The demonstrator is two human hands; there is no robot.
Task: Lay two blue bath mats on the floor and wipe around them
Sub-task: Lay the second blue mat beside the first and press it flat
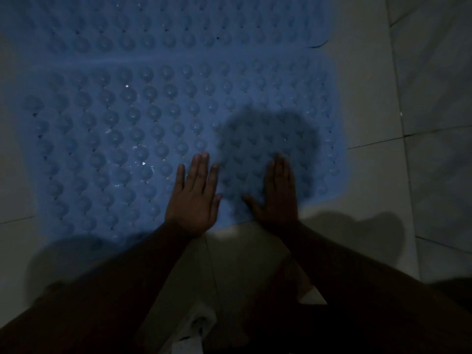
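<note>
both hands lie flat, fingers straight, pressing the near blue bath mat [143,139] onto the tiled floor [434,175]. left hand [194,198] and right hand [277,195] rest beside each other at its near edge. the far blue bath mat [163,24] lies beyond the fingertips. the mats look soft, floppy, wet and probably slippery; best lifted by an edge.

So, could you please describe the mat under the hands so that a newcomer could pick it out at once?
On the pale tiled floor lie two blue bumpy mats, one beyond the other. The nearer mat fills the middle of the view, with the left hand and right hand flat on its near edge. The farther mat has no hand on it.
</note>
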